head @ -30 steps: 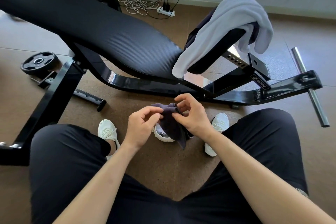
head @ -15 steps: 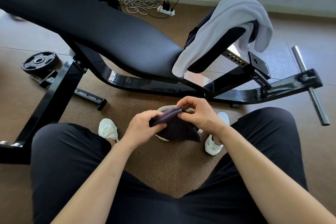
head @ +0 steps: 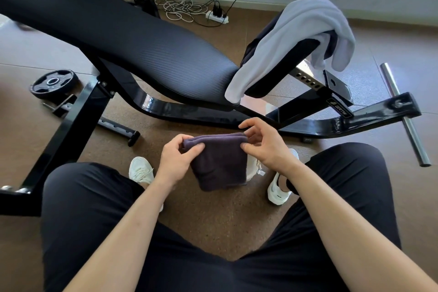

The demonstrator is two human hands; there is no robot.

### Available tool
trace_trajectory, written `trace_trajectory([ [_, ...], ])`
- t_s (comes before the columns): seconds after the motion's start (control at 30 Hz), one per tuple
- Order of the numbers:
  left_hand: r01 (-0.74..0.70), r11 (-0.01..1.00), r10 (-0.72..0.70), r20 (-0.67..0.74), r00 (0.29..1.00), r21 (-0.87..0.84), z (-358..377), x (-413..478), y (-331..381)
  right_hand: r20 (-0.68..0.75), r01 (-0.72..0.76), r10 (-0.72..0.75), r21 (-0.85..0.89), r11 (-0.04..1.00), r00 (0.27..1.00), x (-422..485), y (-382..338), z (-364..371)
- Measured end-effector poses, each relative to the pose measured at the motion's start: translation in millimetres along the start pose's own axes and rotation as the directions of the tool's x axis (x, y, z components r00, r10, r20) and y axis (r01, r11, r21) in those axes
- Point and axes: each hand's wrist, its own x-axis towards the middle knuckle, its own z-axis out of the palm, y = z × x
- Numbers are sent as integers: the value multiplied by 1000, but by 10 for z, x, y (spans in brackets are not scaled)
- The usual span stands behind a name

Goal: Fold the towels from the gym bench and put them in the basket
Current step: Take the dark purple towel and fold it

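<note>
- The weight plate (head: 53, 83) lay on the brown floor at the far left. It was a black disc with a metal hub, well apart from your work.
- The bench pad (head: 123, 38) ran across the upper left. It was black, finely ribbed and curved, and sat on a glossy black steel frame.
- Your left hand (head: 175, 161) pinched the top left corner of the dark towel, thumb in front and fingers curled behind. A second earlier it sat close to the other hand; it had since moved outward.
- The dark towel (head: 219, 163) hung in the air between your knees, in front of the bench and above the floor. A second earlier it was a crumpled wad. It now hung as a flat, near-square panel with stacked layers showing along the top edge. The cloth looked soft, matte and purple-grey. By this evidence, the fold was nearly finished and placement was due next.
- Your right hand (head: 270, 147) pinched the top right corner between thumb and forefinger. The remaining fingers were loosely curled and held nothing.
- The pale towel (head: 291, 38) lay draped and unfolded over the bench's seat end. It was thick and fleecy, with a darker cloth partly visible beneath it. At least this towel remained to be folded.
- The basket was not in view.
</note>
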Motion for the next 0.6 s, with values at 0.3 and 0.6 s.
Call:
trace_trajectory([
  [0.3, 33, 999, -35, -95, 995, -24, -4, 51, -49, 359, 183, -87, -245, 952, 929, -116, -153, 188],
  [0.6, -54, 998, 54, 6, 999, 34, -17, 6, 27, 228, 47, 41, -369, 928, 973, -59, -53, 187],
])
